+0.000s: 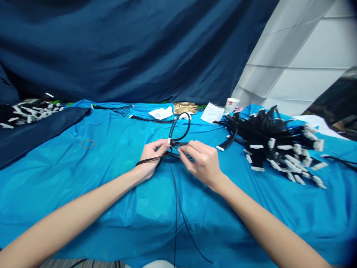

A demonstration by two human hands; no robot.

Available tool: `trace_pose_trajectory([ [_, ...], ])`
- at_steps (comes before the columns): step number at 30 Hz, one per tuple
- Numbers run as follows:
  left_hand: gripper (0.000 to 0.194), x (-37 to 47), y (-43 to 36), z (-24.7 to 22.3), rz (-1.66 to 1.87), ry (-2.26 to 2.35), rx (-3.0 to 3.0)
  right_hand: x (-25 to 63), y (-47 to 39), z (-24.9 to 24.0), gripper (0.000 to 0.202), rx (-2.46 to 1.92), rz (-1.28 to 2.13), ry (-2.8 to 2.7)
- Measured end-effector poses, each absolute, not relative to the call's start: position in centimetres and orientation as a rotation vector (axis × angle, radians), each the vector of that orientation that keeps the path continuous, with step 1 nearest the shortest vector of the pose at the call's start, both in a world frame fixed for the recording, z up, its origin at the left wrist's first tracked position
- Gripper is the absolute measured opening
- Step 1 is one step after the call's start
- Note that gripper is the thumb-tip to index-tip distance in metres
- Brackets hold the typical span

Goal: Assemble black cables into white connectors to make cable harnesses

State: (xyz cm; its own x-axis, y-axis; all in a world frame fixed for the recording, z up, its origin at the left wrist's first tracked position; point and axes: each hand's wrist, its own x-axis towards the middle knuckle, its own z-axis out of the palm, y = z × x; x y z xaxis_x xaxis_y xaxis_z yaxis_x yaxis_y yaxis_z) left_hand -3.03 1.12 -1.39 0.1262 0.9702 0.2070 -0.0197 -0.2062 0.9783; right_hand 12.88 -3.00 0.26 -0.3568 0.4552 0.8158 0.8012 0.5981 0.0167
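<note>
Between my two hands is a black cable bundle (180,138) with a loop standing up and two loose wires hanging down over the table's front. My left hand (153,156) is closed on the bundle near a small white connector (169,142) at its fingertips. Some black strands lie across the left palm and wrist. My right hand (202,160) pinches at the strands just right of the connector, thumb and forefinger together. Exactly which strands the right fingers hold is too small to make out.
A large pile of black cables with white connectors (290,147) lies at right, another pile (33,111) at far left. Along the back are a gold packet (185,108), white packets (212,112), a paper cup (232,105) and loose cables. A rubber band (88,144) lies on the blue cloth (111,186).
</note>
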Motion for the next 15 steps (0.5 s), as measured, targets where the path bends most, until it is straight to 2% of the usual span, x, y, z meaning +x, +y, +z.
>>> trace_pose_trajectory([
  [15,0.019,-2.99,0.86,-0.93,1.279,1.016,1.483,12.80,-3.28,0.39,0.018,-1.001,-0.568,-2.036],
])
